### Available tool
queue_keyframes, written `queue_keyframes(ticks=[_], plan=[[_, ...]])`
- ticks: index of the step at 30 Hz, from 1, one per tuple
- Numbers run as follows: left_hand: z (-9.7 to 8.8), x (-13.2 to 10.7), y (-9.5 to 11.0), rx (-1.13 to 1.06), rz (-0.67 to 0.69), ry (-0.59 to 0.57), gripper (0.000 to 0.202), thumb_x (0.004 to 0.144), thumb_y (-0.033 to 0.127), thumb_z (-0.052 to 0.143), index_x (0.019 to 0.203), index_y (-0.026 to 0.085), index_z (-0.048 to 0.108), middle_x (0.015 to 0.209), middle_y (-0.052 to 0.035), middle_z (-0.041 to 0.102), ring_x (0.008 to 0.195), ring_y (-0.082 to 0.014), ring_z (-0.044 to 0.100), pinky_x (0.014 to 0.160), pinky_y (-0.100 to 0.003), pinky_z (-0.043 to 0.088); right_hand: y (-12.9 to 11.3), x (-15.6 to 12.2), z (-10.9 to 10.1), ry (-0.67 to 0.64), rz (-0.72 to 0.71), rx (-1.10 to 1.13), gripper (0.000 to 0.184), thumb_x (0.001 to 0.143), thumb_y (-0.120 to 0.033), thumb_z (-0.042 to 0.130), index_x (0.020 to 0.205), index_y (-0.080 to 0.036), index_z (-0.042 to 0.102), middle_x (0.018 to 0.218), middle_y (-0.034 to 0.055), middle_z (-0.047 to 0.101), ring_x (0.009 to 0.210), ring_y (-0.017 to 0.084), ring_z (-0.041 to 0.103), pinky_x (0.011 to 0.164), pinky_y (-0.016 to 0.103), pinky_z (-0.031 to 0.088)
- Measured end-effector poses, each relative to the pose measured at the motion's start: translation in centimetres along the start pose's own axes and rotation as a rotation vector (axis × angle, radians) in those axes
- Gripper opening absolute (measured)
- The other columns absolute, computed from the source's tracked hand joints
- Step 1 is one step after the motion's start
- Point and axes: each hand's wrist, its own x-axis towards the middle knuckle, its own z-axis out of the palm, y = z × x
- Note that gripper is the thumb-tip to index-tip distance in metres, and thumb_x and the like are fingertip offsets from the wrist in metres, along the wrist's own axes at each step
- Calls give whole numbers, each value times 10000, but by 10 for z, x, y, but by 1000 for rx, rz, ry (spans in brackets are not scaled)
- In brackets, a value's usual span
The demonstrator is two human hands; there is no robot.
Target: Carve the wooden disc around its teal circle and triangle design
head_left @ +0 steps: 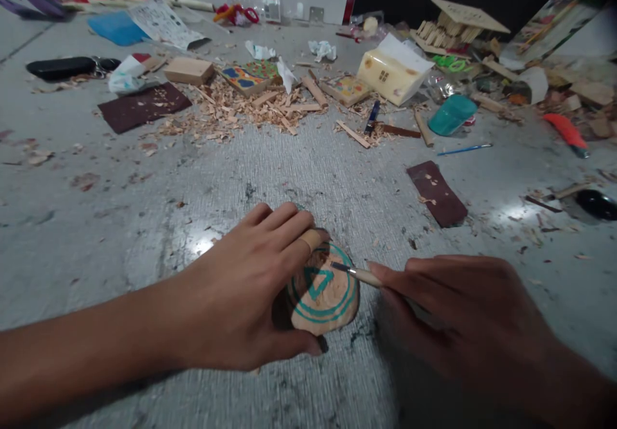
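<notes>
Left hand: lying in the lower middle of the frame (245, 287), it is holding the wooden disc between fingers and thumb; the hand is spreading fairly wide, fingers bending over the disc's upper left edge and the thumb reaching along its lower edge.
Finger band: a tan band (312, 241) is circling 1 finger of that hand, near the disc's top.
Right hand: lying at the lower right (457, 313), it is closing narrowly around the carving tool (364, 276), thumb and fingers pinching the pale handle; its lower part is sinking into shadow.
Tool tip: the metal end is pointing left over the disc's upper part; whether it is pressing into the wood, I cannot tell.
Wooden disc: resting flat just below the centre of the frame (340, 303), it is showing turquoise rings around 1 triangle.
Nearby: a dark brown sheet (437, 194) is lying right of centre, below a blue brush (465, 150).
Upper middle: wood shavings (250, 112) are spreading around a colourful painted block (245, 76).
Upper right: a teal cup (452, 115) is lying near a cream block (388, 76).
</notes>
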Motion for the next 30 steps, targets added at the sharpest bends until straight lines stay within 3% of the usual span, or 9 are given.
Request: queue_keyframes(ticks=[2, 6, 11, 16, 19, 22, 25, 28, 30], plan=[[1, 2, -1, -17, 12, 4, 797, 765, 756, 777, 1261, 167, 573, 1144, -95, 616, 1022, -313, 538, 843, -469, 359, -4, -1, 3, 21, 13, 10, 221, 969, -112, 617, 1176, -158, 683, 909, 38, 780, 707, 177, 710, 672, 355, 543], [4, 3, -4, -39, 46, 15, 806, 789, 802, 743, 1238, 151, 587, 1136, -96, 618, 1011, -305, 535, 830, -452, 365, -16, 1, 11, 42, 26, -63, 160, 995, -147, 556, 1100, -163, 675, 775, 16, 745, 601, 177, 675, 573, 376, 506], [5, -1, -3, 6, 43, 56, 810, 829, 856, 653, 1200, 137, 602, 1131, -114, 636, 1005, -311, 538, 836, -461, 362, -24, 1, 22, 95, 22, -148, 172, 1000, -164, 549, 1117, -160, 676, 813, 25, 769, 671, 172, 710, 626, 367, 537], [5, -2, -3, 36, 11, 51, 849, 765, 903, 667, 1161, 154, 613, 1096, -97, 651, 987, -314, 562, 838, -464, 349, -12, 4, 21, 49, -78, -179, 213, 1011, -133, 526, 1083, -182, 721, 653, -24, 650, 538, 157, 573, 507, 359, 424], [8, -3, -2, 54, -14, 66, 875, 733, 934, 660, 1154, 169, 605, 1085, -92, 649, 985, -317, 571, 833, -462, 340, -5, 6, 15, 67, -61, -82, 189, 1015, -162, 544, 1082, -195, 717, 621, -42, 593, 518, 150, 512, 499, 341, 378], [8, -3, -1, 76, -38, 92, 865, 748, 941, 623, 1132, 166, 602, 1063, -109, 638, 982, -341, 570, 847, -487, 334, -2, 6, 7, 107, 46, 79, 165, 969, -152, 618, 1091, -221, 705, 667, -51, 648, 528, 121, 540, 532, 293, 422], [1, -2, -2, 16, -28, 52, 779, 770, 802, 702, 1207, 169, 577, 1169, -135, 633, 1025, -352, 562, 897, -521, 348, 2, 7, 0, 87, 117, 162, 177, 929, -131, 673, 1069, -229, 717, 799, -40, 765, 565, 94, 641, 574, 242, 497], [-11, 1, -6, -118, 55, -64, 734, 738, 421, 786, 1372, 207, 487, 1346, -113, 596, 1177, -331, 542, 1005, -501, 371, 4, 7, -2, 60, 132, 200, 190, 923, -126, 684, 1074, -233, 725, 894, -27, 811, 636, 104, 713, 601, 223, 535], [-15, 3, -9, -152, 84, -119, 779, 693, 266, 750, 1415, 230, 462, 1372, -93, 585, 1213, -310, 533, 1025, -474, 379, 3, 6, -2, 29, 128, 218, 208, 933, -122, 673, 1102, -233, 723, 919, -20, 814, 675, 118, 732, 617, 237, 542]])
